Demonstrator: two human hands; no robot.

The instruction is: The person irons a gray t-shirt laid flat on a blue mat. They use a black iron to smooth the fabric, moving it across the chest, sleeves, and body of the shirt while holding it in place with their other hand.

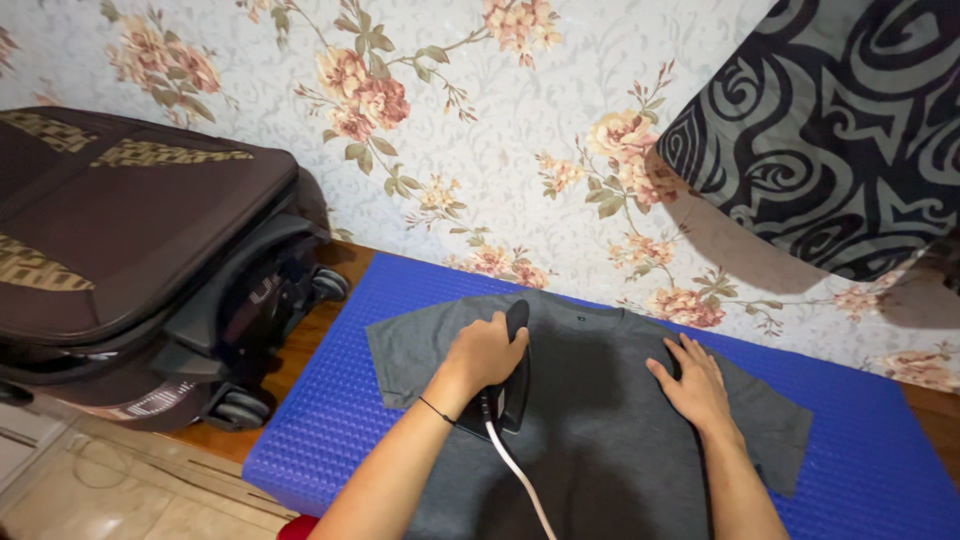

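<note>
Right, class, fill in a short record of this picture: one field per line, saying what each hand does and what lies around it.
Left hand: grips the handle of a black iron standing on the shirt
Right hand: pressed flat on the shirt
Garment: grey T-shirt, spread out
Surface: blue textured mat
Cord: white cable running toward the person
Left side: brown suitcase
Behind: floral wallpaper

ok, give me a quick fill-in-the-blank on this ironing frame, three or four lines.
1. The left hand grips a black ____ with a white cord.
2. The right hand lies flat on a dark grey cotton ____.
3. The garment lies on a textured ____ mat.
4. A brown fabric ____ lies to the left.

Missing: iron; T-shirt; blue; suitcase
</note>
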